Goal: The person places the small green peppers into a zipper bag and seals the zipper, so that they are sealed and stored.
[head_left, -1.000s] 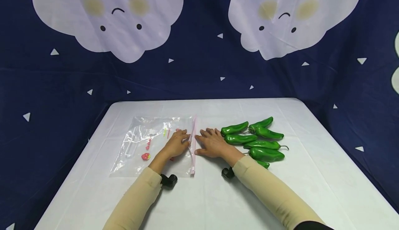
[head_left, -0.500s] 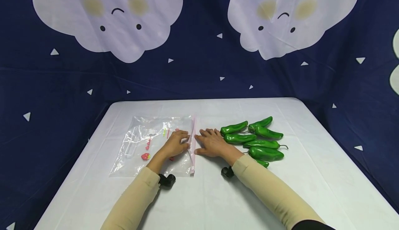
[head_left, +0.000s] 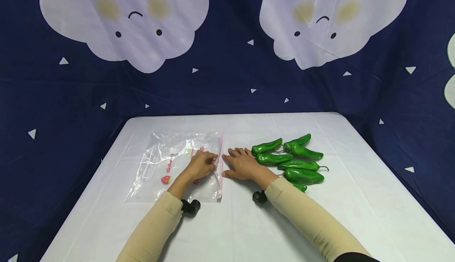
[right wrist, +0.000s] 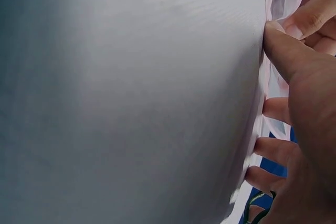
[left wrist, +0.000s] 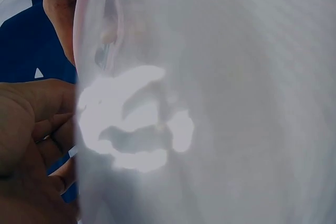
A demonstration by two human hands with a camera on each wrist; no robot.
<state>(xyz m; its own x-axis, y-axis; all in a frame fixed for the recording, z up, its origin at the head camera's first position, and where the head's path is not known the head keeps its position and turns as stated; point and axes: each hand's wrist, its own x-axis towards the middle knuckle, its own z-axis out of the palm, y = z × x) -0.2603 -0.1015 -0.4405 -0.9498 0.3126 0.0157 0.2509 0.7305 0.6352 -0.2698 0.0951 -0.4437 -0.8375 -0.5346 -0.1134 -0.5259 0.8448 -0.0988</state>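
A clear plastic zip bag (head_left: 142,187) with small red strawberry prints lies flat at the left of the white table. Its pink zip strip (head_left: 219,189) faces right. With thumb and curled fingers, my left hand (head_left: 200,167) pinches the bag's upper layer by the strip, and the lip bows open there in the right wrist view. My right hand (head_left: 243,164) rests palm down, fingers spread, on the other side of the strip. Its fingertips (right wrist: 275,109) touch the bag's edge. Right of this hand lie several green peppers (head_left: 303,176).
The white tablecloth (head_left: 227,230) covers the table up to a dark blue cloud-patterned curtain (head_left: 227,92) behind it. The lowest pepper (head_left: 299,187) is partly hidden by my right forearm.
The left hand has turned slightly, its fingers curling further at the bag's lip. The right hand, bag and peppers stay in place.
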